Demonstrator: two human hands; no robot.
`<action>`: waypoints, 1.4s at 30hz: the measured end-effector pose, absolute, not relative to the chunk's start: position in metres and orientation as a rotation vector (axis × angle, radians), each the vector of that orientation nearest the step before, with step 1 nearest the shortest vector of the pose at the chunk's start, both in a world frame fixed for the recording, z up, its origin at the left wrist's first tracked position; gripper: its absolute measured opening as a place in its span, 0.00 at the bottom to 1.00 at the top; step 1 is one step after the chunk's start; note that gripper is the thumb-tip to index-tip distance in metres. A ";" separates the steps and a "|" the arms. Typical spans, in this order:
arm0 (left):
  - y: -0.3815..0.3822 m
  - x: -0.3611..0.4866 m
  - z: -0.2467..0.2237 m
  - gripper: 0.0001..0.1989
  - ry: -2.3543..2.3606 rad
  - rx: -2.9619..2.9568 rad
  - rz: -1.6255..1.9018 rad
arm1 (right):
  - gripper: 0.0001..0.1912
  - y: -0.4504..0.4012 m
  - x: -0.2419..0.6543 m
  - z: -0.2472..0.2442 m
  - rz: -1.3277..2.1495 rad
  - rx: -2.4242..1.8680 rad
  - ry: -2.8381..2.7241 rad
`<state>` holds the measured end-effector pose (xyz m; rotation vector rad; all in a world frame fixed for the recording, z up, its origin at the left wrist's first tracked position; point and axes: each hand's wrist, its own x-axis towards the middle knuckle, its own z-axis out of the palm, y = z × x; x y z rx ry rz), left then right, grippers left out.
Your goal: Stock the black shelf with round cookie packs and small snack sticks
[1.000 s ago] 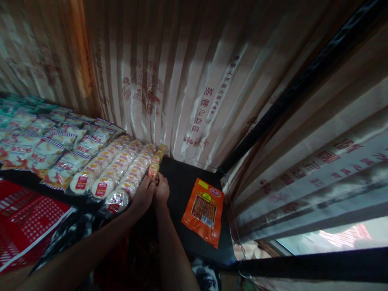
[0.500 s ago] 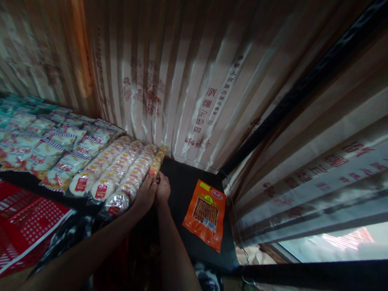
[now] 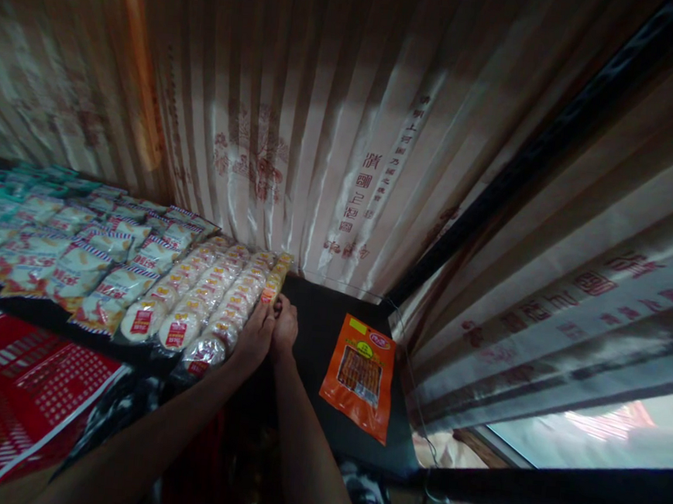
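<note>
On the black shelf top, wrapped round white snacks, like rice crackers, stand in several overlapping rows. Along their right side runs a narrow row of small yellow packets. My left hand is at the near end of that row, its fingers closed against the nearest yellow packet. Right beside it, touching or nearly so, is my right hand with curled fingers. Whatever lies between the fingers of my right hand is hidden. An orange bag with a clear window lies flat to the right of my hands.
Several striped-top snack bags fill the shelf farther left, with green bags beyond. A red basket stands below at the left. Printed pleated curtains hang behind, and a dark metal post slants at the right.
My hands stay at the near end of the yellow row with barely any shift. The view has turned very slightly, so the orange bag and curtain sit a little differently.
</note>
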<state>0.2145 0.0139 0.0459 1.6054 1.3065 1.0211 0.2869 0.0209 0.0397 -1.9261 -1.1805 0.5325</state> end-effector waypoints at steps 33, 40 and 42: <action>0.004 0.218 0.048 0.21 1.289 1.526 1.053 | 0.27 0.054 0.302 0.029 0.535 -1.773 -1.135; 0.015 0.217 0.044 0.22 1.290 1.518 1.079 | 0.29 0.077 0.308 0.029 0.608 -1.714 -1.080; 0.019 0.217 0.040 0.21 1.282 1.509 1.086 | 0.30 0.085 0.310 0.029 0.627 -1.708 -1.089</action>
